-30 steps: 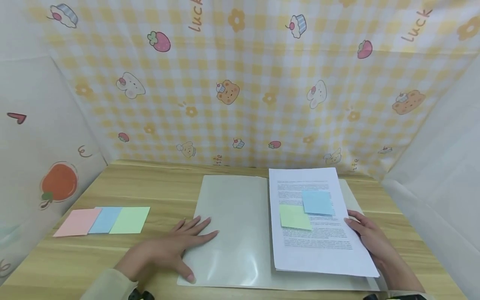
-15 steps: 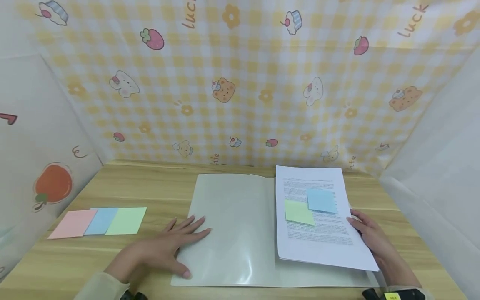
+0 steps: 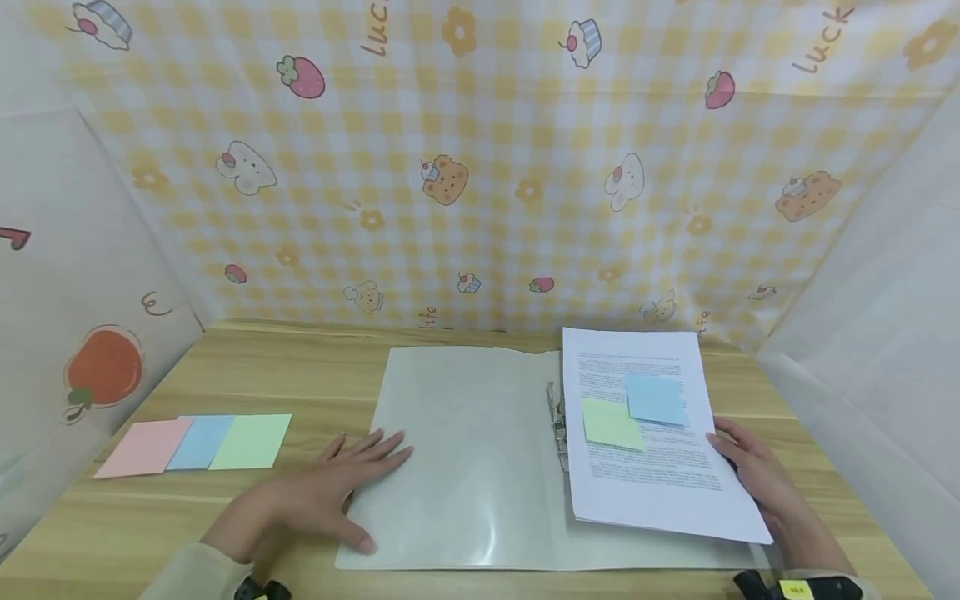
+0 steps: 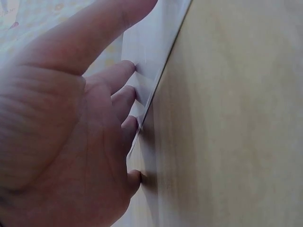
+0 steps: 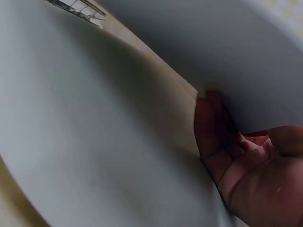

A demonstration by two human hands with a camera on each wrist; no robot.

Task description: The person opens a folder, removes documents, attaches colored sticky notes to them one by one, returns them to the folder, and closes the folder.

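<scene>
An opened ring binder (image 3: 457,467) with glossy pale covers lies flat on the wooden table. Fingers spread, my left hand (image 3: 326,500) rests on its left edge; the left wrist view shows the fingertips on the cover (image 4: 156,52). My right hand (image 3: 761,479) pinches the right edge of a stack of printed paper (image 3: 652,492), thumb on top and fingers beneath. The stack is lifted over the right cover, as the right wrist view shows a gap under the sheets (image 5: 203,42). A green sticky note (image 3: 611,425) and a blue sticky note (image 3: 655,400) sit on the top sheet. Metal binder rings (image 3: 557,425) show at the stack's left side.
On the table's left lie overlapping pink (image 3: 142,447), blue (image 3: 198,442) and green sticky notes (image 3: 251,442). A yellow checked cloth (image 3: 495,167) hangs behind the table (image 3: 315,367), with white cloth (image 3: 862,333) at the sides.
My right hand has carried the paper stack to the right, uncovering the metal rings at the binder's spine. The left hand stays on the left cover; the whole view has shifted slightly.
</scene>
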